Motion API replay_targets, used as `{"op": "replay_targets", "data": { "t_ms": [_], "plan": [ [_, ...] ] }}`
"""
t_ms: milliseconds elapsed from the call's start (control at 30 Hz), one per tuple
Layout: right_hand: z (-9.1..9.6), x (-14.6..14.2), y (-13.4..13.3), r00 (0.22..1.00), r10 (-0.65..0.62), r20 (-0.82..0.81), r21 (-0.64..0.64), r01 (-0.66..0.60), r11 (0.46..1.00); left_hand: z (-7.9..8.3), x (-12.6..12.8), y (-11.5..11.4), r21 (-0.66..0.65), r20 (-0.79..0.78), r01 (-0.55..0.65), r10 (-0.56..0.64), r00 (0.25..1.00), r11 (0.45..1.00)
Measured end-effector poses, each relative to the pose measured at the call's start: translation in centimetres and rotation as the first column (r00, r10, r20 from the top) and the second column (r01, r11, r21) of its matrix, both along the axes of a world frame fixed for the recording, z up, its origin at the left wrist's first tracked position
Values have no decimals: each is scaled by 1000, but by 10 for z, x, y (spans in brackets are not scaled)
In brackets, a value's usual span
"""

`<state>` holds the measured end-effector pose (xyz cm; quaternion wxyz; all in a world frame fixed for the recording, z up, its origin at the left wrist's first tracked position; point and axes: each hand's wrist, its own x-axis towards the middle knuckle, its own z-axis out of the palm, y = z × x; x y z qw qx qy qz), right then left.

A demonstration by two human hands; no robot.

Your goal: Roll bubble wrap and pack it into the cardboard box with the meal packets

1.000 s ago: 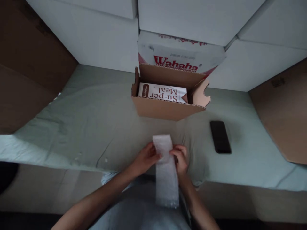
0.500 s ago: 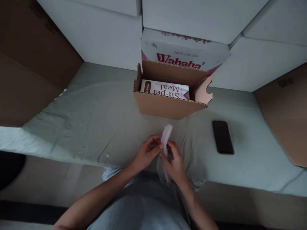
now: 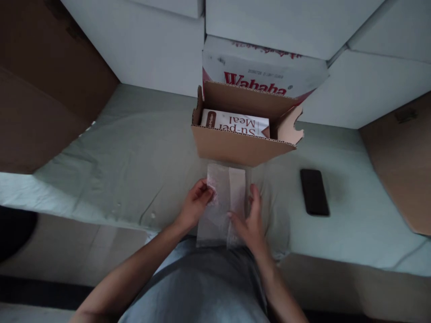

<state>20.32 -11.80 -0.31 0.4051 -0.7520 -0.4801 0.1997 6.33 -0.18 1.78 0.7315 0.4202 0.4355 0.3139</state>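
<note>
A clear bubble-wrap pouch (image 3: pixel 222 204) lies flat on the pale green cloth near the table's front edge. My left hand (image 3: pixel 196 205) pinches its left side with curled fingers. My right hand (image 3: pixel 249 222) rests on its right side, fingers stretched out flat over the plastic. Just beyond the pouch stands an open brown cardboard box (image 3: pixel 240 146) with a white "Su-per Meal" carton (image 3: pixel 235 124) inside it.
A black phone (image 3: pixel 314 192) lies on the cloth to the right. A white "Wahaha" carton (image 3: pixel 259 72) and other white boxes (image 3: pixel 141 45) stack behind. Brown cardboard (image 3: pixel 40 85) leans at the left, and another brown sheet (image 3: pixel 404 157) lies at the right.
The pouch was held up edge-on between both hands; now it is spread flat on the cloth, further forward, close to the brown box. My right hand has opened onto it.
</note>
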Motion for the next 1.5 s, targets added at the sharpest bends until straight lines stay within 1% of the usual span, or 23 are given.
{"op": "replay_targets", "data": {
  "t_ms": [67, 233, 300, 333, 367, 400, 467, 533, 567, 600, 633, 733, 867, 933, 967, 1067, 1167, 1233, 1300, 1333, 1367, 1433, 1500],
  "plan": [
    [-2, 4, 1, 997, -7, 79, -33, 10, 999, -1, -4, 2, 8, 1, -15, 15, 1000, 1000],
    [-6, 35, -5, 939, -280, 200, 123, 260, 958, -16, -20, 18, 150, -75, -35, 47, 996, 988],
    [-1, 36, -7, 942, -243, 231, 147, 213, 966, -22, -25, 22, 290, -176, -20, 74, 982, 957],
    [2, 33, -7, 959, -146, 245, 124, 118, 985, -24, -27, 22, 400, -251, -3, 113, 961, 917],
    [5, 28, -6, 967, -13, 253, 84, -8, 996, -25, -29, 22, 528, -327, 40, 159, 932, 849],
    [6, 21, -4, 958, 128, 257, 33, -141, 989, -25, -30, 20, 651, -392, 125, 191, 900, 749],
    [5, 9, 1, 903, 344, 257, -66, -339, 939, -23, -32, 15, 784, -516, 405, 131, 846, 470],
    [-1, -1, 7, 864, 425, 269, -127, -405, 905, -23, -32, 9, 733, -661, 657, -43, 749, 175],
    [-5, -5, 9, 855, 436, 281, -151, -410, 900, -25, -32, 7, 680, -722, 729, -103, 684, 73],
    [-9, -7, 11, 846, 441, 299, -174, -406, 897, -27, -33, 5, 631, -768, 776, -131, 627, 18],
    [-13, -8, 11, 836, 445, 321, -199, -400, 895, -30, -33, 3, 593, -798, 805, -134, 588, 1],
    [-20, 0, 4, 802, 447, 397, -274, -361, 891, -41, -39, 5, 510, -856, 860, -94, 508, 2],
    [-19, 30, -19, 810, 277, 516, -310, -125, 942, -41, -47, 7, 430, -903, 902, -15, 430, -27],
    [-15, 38, -22, 809, 208, 550, -292, -47, 955, -34, -41, 1, 424, -905, 905, 9, 424, -21],
    [-12, 38, -20, 804, 219, 553, -290, -61, 955, -30, -36, -3, 427, -904, 904, 14, 427, -17],
    [-7, 29, 5, 766, 361, 532, -312, -219, 925, -23, -14, -9, 439, -898, 899, 11, 439, -4],
    [-9, 29, 33, 739, 441, 508, -338, -300, 892, -28, -3, 2, 447, -894, 894, -8, 447, 10],
    [-11, 39, 39, 764, 385, 518, -339, -230, 912, -32, -11, 18, 457, -889, 889, 0, 457, 35],
    [-11, 52, 32, 792, 271, 547, -308, -110, 945, -33, -30, 30, 468, -884, 881, 36, 466, 66],
    [-11, 57, 24, 795, 233, 559, -290, -76, 954, -31, -41, 33, 470, -883, 881, 37, 469, 45],
    [-10, 59, 15, 792, 228, 567, -278, -76, 958, -29, -52, 33, 468, -884, 884, 10, 468, -13],
    [-10, 54, -3, 765, 311, 563, -295, -165, 941, -23, -70, 26, 469, -883, 865, -105, 457, -178],
    [-11, 41, -16, 737, 405, 541, -341, -249, 907, -19, -76, 13, 478, -877, 835, -202, 436, -273]
  ]
}}
